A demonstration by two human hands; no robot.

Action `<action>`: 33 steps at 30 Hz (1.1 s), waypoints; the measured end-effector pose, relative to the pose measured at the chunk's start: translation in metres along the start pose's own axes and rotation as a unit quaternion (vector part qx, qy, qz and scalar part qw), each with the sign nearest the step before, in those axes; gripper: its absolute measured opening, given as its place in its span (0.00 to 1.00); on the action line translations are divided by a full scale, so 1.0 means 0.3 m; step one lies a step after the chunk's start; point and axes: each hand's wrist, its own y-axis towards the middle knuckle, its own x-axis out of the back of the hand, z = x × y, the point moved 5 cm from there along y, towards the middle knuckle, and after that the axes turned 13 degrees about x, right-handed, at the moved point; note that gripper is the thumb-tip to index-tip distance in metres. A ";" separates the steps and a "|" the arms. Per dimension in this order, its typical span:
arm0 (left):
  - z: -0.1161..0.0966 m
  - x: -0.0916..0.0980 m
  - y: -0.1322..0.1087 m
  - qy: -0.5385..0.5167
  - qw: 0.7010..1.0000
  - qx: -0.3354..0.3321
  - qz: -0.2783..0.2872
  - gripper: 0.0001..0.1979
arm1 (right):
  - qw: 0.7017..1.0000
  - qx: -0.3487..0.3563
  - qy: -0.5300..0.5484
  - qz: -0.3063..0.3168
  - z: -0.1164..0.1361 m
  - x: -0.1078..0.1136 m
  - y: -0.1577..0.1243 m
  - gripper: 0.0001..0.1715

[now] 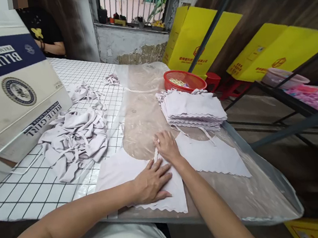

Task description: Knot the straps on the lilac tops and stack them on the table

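Observation:
My left hand [152, 181] lies flat with fingers spread on a pale fabric piece [116, 172] that has a scalloped lower edge. Just above it, my right hand [167, 146] is closed in a pinch on a thin fabric strap [156, 153] at the piece's upper edge. A second pale fabric piece [211, 157] with a scalloped hem and a strap is spread out to the right of my right hand. Behind that sits a neat stack of fabric pieces [192, 106]. To the left lies a loose heap of crumpled fabric pieces [75, 140].
At the left stands a large Blue Girl carton [12, 88] on the grid-patterned table cover [16, 198]. A red basket [183, 80] stands behind the stack. Yellow boxes [202, 30] and a dark metal rack [290, 124] are at the right. Another person [46, 32] is at the far left.

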 end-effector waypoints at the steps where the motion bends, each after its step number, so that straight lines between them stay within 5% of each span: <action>1: 0.014 0.027 -0.008 -0.011 1.000 0.006 -0.014 0.22 | 1.000 -0.008 0.000 -0.010 -0.009 0.005 0.007 0.15; 4: 0.163 0.139 -0.030 -0.028 0.983 0.164 -0.078 0.12 | 0.998 -0.029 0.057 -0.030 0.002 0.026 0.054 0.11; 7: 0.381 0.240 -0.069 0.004 0.909 0.397 -0.124 0.07 | 0.980 -0.072 0.185 0.016 0.072 -0.002 0.132 0.06; 9: 0.473 0.267 -0.080 0.011 0.882 0.454 -0.125 0.07 | 0.963 -0.092 0.244 0.063 0.142 -0.049 0.194 0.10; 13: 0.530 0.246 -0.069 -0.018 0.884 0.452 -0.118 0.05 | 0.948 -0.128 0.272 0.103 0.247 -0.146 0.305 0.18; 18: 0.540 0.216 -0.072 -0.060 0.883 0.447 -0.132 0.07 | 0.928 -0.183 0.308 0.104 0.283 -0.182 0.349 0.14; 22: 0.558 0.211 -0.080 -0.098 0.882 0.439 -0.142 0.05 | 0.895 -0.179 0.402 0.077 0.302 -0.091 0.300 0.01; 26: 0.575 0.209 -0.088 -0.140 0.880 0.429 -0.148 0.04 | 0.814 -0.103 0.571 0.027 0.296 0.104 0.172 0.16; 30: 0.590 0.210 -0.096 -0.199 0.880 0.408 -0.143 0.05 | 0.756 -0.021 0.635 0.157 0.264 0.224 0.014 0.28; 33: 0.596 0.207 -0.100 -0.252 0.877 0.388 -0.130 0.08 | 0.774 -0.041 0.618 0.135 0.214 0.208 -0.006 0.32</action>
